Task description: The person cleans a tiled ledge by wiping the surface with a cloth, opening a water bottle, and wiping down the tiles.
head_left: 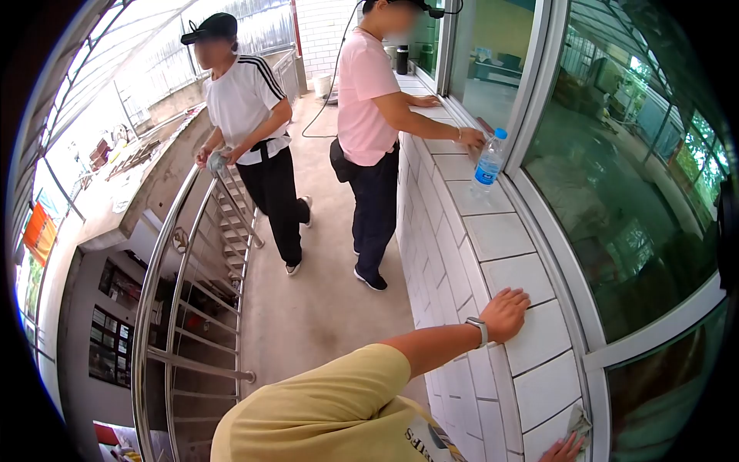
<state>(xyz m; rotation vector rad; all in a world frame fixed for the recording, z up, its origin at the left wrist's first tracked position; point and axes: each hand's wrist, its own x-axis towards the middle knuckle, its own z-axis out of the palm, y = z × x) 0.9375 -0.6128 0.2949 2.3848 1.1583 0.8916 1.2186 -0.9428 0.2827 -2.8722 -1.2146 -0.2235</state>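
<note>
My left hand (508, 314), with a watch on its wrist, rests on the white tiled sill (523, 281), fingers stretched out and holding nothing. At the bottom edge of the view, my right hand (562, 450) is partly cut off. Its fingers press on a small greyish cloth (579, 422) against the sill beside the window frame. A water bottle with a blue cap (488, 162) stands upright farther along the sill, beyond my left hand.
A person in a pink shirt (372, 100) leans at the sill, a hand near the bottle. Another person in white (242, 108) holds a grey cloth (219, 162) at the metal railing (163, 262). Sliding glass windows (627, 177) line the right; a dark flask (402, 60) stands far back.
</note>
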